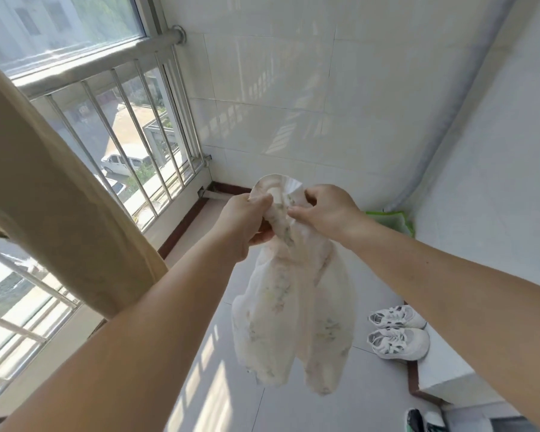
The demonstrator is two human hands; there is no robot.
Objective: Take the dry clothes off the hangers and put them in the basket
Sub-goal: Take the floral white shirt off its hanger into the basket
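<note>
Here the left hand and the right hand both pinch the top of a thin floral garment held in the air above the floor (no basket clearly visible), and it looks light, soft and limp, best gripped by its bunched upper edge.

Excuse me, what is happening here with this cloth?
A person stands on a tiled balcony and holds a small white floral garment up in the air. The left hand and the right hand both grip its top, and the rest hangs loose. No hanger or basket is clearly visible. White sneakers sit on the floor.
</note>
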